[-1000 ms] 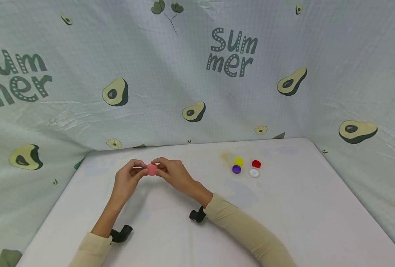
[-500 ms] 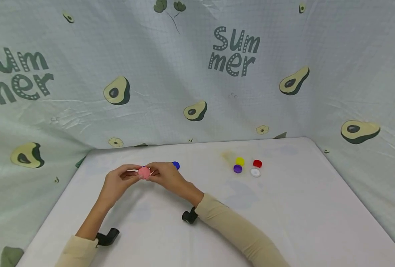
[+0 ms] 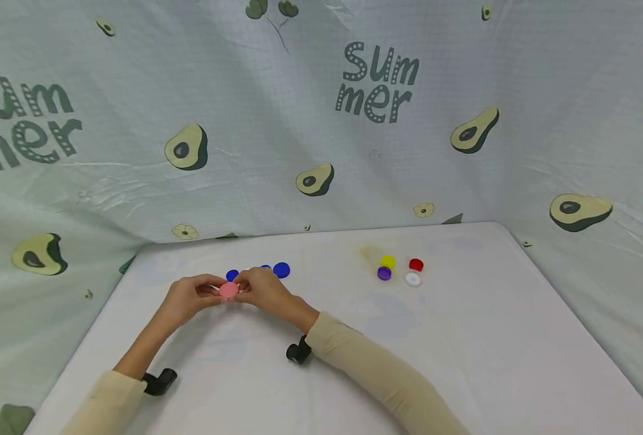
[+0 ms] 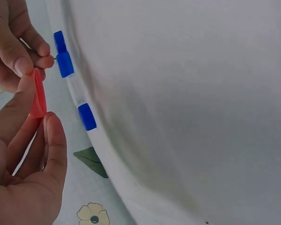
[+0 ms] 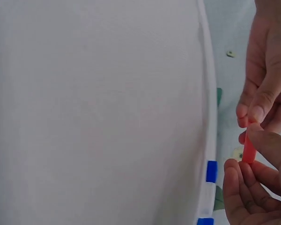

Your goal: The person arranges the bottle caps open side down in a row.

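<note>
While the pink disc (image 3: 228, 290) is held above the table (image 3: 463, 338) near the blue discs (image 3: 281, 270) — pinched between thumb and fingers of both the left hand (image 3: 184, 301) and the right hand (image 3: 268, 293) — a two-handed adjustment seems in hand; next, one pinch probably needs to be loosened.
</note>
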{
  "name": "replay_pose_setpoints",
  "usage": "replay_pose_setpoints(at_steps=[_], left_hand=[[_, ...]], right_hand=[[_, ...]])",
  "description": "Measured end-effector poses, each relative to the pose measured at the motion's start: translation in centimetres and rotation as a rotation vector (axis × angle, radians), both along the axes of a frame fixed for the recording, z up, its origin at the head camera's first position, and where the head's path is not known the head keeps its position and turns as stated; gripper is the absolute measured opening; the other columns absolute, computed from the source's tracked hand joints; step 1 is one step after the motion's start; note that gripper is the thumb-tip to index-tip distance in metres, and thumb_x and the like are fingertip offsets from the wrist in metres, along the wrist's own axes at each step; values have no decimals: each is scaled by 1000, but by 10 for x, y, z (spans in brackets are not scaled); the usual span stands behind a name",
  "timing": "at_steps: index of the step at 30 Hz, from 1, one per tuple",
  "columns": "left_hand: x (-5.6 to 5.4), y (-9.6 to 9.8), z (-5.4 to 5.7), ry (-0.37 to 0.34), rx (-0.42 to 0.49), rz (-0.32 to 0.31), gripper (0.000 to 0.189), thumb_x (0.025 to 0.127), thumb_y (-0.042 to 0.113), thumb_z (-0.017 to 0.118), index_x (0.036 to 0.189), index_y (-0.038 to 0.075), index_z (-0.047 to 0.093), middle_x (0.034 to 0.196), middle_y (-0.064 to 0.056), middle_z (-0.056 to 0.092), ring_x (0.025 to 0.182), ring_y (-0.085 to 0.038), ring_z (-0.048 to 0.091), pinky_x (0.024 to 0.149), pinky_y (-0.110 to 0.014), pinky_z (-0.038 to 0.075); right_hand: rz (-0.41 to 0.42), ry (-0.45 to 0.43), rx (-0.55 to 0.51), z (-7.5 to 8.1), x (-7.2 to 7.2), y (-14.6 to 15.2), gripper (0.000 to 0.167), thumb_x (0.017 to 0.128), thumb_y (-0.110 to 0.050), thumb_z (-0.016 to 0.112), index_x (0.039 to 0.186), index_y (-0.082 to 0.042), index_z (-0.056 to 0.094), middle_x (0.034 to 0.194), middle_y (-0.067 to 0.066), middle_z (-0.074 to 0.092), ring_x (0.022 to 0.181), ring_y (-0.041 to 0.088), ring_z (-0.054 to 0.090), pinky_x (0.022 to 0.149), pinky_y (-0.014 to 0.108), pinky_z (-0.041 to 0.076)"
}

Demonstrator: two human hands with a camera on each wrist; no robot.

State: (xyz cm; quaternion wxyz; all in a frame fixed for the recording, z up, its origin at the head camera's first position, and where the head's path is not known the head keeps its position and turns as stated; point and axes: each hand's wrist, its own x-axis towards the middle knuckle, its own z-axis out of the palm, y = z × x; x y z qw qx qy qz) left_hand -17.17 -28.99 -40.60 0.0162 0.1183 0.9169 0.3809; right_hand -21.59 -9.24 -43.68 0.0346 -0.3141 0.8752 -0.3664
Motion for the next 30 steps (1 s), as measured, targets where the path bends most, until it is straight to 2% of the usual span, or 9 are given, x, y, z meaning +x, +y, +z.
replay_pose_setpoints(at_steps=[5, 12, 17, 20, 24, 27, 30], left_hand=[[-3, -5, -2, 27, -78, -28, 30, 83, 2, 82, 110, -6, 72, 97, -16, 75, 85, -26, 71, 69, -22, 58], [-10, -3, -5, 18, -86, -56, 28, 82, 2, 83, 106, -8, 72, 94, -17, 74, 83, -24, 70, 67, -21, 56], [-14, -1, -10, 28, -57, -17, 30, 82, 1, 83, 107, -11, 71, 94, -19, 74, 84, -27, 72, 66, -18, 55], [-15, 1, -14, 14, -9, 35, 31, 84, 0, 81, 111, -13, 69, 98, -22, 74, 87, -27, 72, 67, -17, 55], [-13, 5, -17, -29, 57, 104, 35, 85, 0, 80, 116, -13, 68, 104, -24, 72, 88, -22, 70, 68, -15, 53], [-14, 5, -19, -41, 77, 116, 38, 85, 1, 80, 118, -13, 67, 106, -25, 72, 88, -20, 70, 69, -14, 53], [-15, 2, -22, -49, 78, 120, 39, 86, 3, 81, 119, -12, 68, 109, -25, 72, 93, -24, 72, 71, -13, 54]], right_hand=[[-10, -41, 27, -2, 1, -11, 33, 88, -23, 82, 113, -3, 74, 89, -2, 70, 75, 0, 56, 66, 8, 46], [-68, -88, 30, -3, 1, -14, 31, 85, -19, 85, 110, -3, 74, 89, 0, 72, 74, 1, 58, 66, 9, 46], [-70, -102, -3, -1, -4, -13, 28, 86, -13, 84, 110, -2, 75, 89, 2, 72, 74, 1, 59, 66, 9, 47], [-86, -111, -22, -1, -8, -13, 28, 86, -13, 83, 110, -2, 75, 90, 2, 73, 77, 2, 60, 67, 10, 48], [-109, -127, -31, -1, -9, -12, 28, 86, -13, 83, 110, -2, 75, 94, 4, 75, 80, 5, 64, 69, 10, 49], [-131, -147, -38, -2, -10, -13, 27, 86, -12, 83, 110, -2, 76, 95, 5, 75, 81, 6, 66, 69, 11, 50], [-152, -151, -42, -4, -12, -15, 26, 84, -12, 85, 106, -1, 77, 92, 5, 76, 80, 6, 67, 67, 11, 50]])
